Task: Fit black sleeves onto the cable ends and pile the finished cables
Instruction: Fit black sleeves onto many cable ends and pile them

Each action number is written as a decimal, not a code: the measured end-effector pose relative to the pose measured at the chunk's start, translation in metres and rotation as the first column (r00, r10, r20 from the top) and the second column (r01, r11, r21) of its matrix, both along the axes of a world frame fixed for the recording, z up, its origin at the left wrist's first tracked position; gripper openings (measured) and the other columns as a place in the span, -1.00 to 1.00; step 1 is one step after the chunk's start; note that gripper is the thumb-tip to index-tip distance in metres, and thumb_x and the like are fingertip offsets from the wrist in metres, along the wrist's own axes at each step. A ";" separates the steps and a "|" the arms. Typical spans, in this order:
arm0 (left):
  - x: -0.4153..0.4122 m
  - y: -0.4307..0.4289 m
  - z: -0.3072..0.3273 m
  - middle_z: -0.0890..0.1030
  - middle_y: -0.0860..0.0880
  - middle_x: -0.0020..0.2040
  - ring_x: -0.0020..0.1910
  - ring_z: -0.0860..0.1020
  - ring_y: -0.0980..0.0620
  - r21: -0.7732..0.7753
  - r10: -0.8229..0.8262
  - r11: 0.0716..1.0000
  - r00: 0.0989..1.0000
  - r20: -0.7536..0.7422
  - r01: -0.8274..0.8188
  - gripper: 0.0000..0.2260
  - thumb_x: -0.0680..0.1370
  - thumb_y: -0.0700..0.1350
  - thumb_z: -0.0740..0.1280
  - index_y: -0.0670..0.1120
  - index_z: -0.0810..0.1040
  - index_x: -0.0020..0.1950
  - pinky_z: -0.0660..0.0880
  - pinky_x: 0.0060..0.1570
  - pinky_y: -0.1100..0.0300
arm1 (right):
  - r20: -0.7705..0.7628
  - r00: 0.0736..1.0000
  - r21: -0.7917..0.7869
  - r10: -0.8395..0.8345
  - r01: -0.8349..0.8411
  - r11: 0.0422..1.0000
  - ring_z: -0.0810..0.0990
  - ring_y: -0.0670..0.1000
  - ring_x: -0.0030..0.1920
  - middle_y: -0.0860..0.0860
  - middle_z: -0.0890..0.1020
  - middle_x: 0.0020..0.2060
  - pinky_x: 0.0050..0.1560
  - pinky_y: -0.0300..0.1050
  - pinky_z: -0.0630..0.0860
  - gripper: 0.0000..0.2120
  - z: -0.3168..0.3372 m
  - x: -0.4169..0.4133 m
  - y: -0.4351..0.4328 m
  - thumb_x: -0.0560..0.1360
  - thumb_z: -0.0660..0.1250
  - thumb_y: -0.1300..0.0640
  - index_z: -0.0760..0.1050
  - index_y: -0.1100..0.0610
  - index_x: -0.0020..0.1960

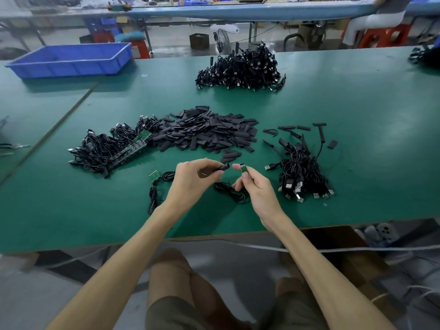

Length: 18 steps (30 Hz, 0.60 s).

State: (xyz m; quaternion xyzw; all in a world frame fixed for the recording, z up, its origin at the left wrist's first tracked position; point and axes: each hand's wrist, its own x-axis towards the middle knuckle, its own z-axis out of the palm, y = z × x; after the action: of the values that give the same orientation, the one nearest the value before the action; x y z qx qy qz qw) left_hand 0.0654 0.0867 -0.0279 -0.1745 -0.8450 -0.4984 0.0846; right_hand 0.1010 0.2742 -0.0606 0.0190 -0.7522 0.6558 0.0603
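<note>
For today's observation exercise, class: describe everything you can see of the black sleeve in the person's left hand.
The black sleeve is short, matt and flat-looking, like soft plastic. The left hand pinches it between thumb and fingers above the green table, so only one end shows. That end points at the small green board in the right hand; a narrow gap separates them, so it is not yet fitted.

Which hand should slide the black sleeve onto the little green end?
Probably the left hand: it pinches the black sleeve, pointing it at the green board end, which the right hand holds close by, not yet touching.
</note>
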 end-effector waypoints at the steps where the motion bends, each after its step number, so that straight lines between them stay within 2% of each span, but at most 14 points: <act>1: 0.000 -0.001 -0.001 0.73 0.12 -0.16 -0.15 0.70 0.14 -0.016 0.006 1.000 1.000 -0.006 -0.006 -0.85 0.51 -0.18 0.53 -0.03 0.73 0.05 0.64 0.06 0.11 | 0.006 1.000 0.000 0.004 -0.004 1.000 0.62 0.15 0.04 -0.11 0.60 -0.30 0.29 -0.02 0.47 -0.69 0.000 0.000 0.000 0.76 0.10 0.17 0.52 0.07 0.40; 3: 0.001 -0.004 -0.003 0.73 0.11 -0.17 -0.16 0.70 0.15 -0.037 0.013 0.999 1.000 -0.010 -0.013 -0.85 0.51 -0.20 0.52 -0.03 0.73 0.06 0.64 0.06 0.09 | 0.004 1.000 -0.011 0.022 -0.022 1.000 0.63 0.14 0.00 -0.11 0.59 -0.32 0.30 -0.01 0.47 -0.70 0.001 0.001 0.001 0.76 0.11 0.18 0.49 0.05 0.41; 5: 0.003 -0.005 -0.003 0.72 0.11 -0.16 -0.15 0.69 0.15 -0.076 0.012 0.997 0.999 -0.030 -0.014 -0.84 0.52 -0.21 0.51 -0.05 0.73 0.08 0.63 0.05 0.09 | 0.000 0.999 -0.023 0.046 -0.046 0.999 0.66 0.03 -0.08 -0.08 0.63 -0.34 0.28 -0.02 0.50 -0.72 0.002 0.003 0.001 0.74 0.17 0.15 0.48 0.10 0.42; 8: 0.005 -0.004 -0.002 0.72 0.08 -0.12 -0.14 0.67 0.14 -0.147 -0.016 0.989 0.995 -0.095 0.002 -0.86 0.53 -0.20 0.50 -0.07 0.74 0.08 0.62 0.03 0.07 | 0.029 0.998 -0.073 0.051 -0.049 0.996 0.70 0.01 -0.12 0.02 0.70 -0.31 0.25 0.03 0.53 -0.79 0.002 0.006 0.000 0.68 0.30 0.04 0.46 0.14 0.23; 12: 0.007 -0.003 0.000 0.72 0.02 -0.10 -0.15 0.67 0.06 -0.170 -0.031 0.985 0.991 -0.131 0.008 -0.87 0.54 -0.22 0.48 -0.10 0.75 0.07 0.61 0.00 0.01 | 0.008 1.000 -0.143 0.013 -0.012 0.990 0.69 0.10 -0.20 0.09 0.69 -0.35 0.21 0.08 0.55 -0.76 0.002 0.009 0.004 0.66 0.35 0.00 0.50 0.18 -0.02; 18: 0.010 -0.004 -0.001 0.71 0.02 -0.11 -0.15 0.66 0.04 -0.196 -0.041 0.981 0.988 -0.150 0.011 -0.87 0.55 -0.21 0.48 -0.11 0.74 0.07 0.61 -0.01 0.00 | 0.007 0.999 -0.187 -0.038 0.038 0.982 0.63 0.05 -0.30 0.04 0.60 -0.42 0.03 0.04 0.58 -0.78 -0.002 0.007 0.006 0.65 0.38 0.08 0.50 0.18 -0.11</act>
State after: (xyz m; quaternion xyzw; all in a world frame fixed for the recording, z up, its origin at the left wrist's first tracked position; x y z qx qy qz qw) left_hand 0.0751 0.0828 -0.0287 -0.2309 -0.8782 -0.3996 0.1254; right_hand 0.1082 0.2800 -0.0629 -0.0023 -0.6875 0.7225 0.0731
